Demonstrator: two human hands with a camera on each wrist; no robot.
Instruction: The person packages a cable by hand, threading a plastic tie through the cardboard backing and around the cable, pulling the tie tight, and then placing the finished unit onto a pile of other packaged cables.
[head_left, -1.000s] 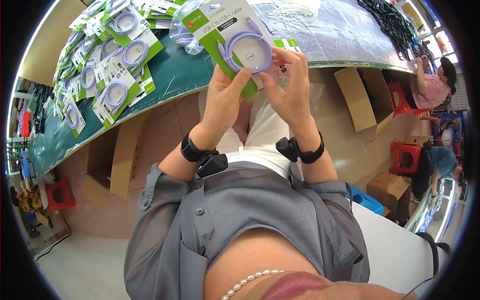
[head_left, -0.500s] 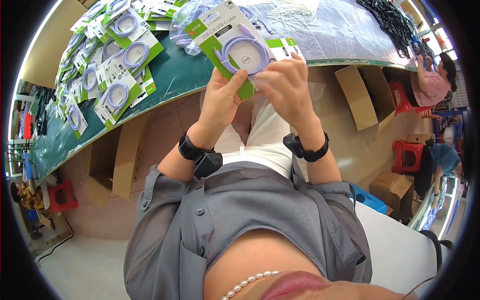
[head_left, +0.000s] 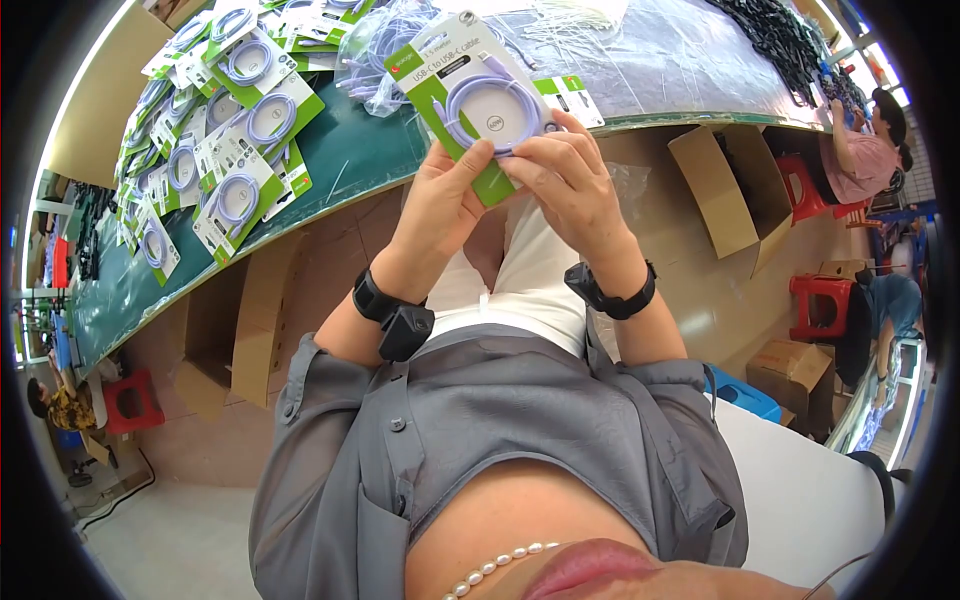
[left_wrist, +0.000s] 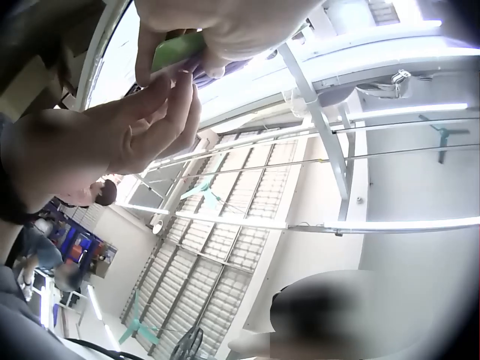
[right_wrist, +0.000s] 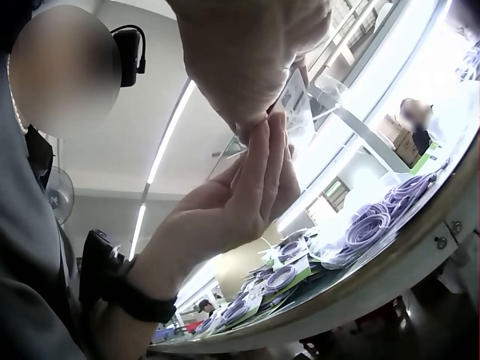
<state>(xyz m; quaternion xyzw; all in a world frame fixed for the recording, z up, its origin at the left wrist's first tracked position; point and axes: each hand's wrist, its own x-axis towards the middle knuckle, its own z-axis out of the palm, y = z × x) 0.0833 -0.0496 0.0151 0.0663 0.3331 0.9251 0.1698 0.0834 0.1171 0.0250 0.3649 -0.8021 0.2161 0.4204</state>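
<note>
Both hands hold up a green and white card (head_left: 467,68) with a coiled lilac cable (head_left: 522,116) on its front, above the table's near edge. The left hand (head_left: 445,200) grips the card's lower left side, thumb on the front near the coil. At the lower right, the right hand (head_left: 575,180) pinches the card's edge with bent fingers beside the coil. In the left wrist view the card's green edge (left_wrist: 177,51) shows between the hands. The right wrist view shows the fingers of both hands meeting at the card (right_wrist: 298,112).
Many carded lilac cables (head_left: 238,198) lie piled on the green table (head_left: 375,150) at left. Behind the held card are bagged cables (head_left: 372,62) and another card (head_left: 572,100). Black cables (head_left: 765,45) lie farther right. Open cardboard boxes (head_left: 712,190) stand below; other people sit at the sides.
The right hand has shifted from the coil's right side to the card's lower right edge, its fingers drawn closer together. The left hand keeps its grip, and the card has tilted and lowered slightly.
</note>
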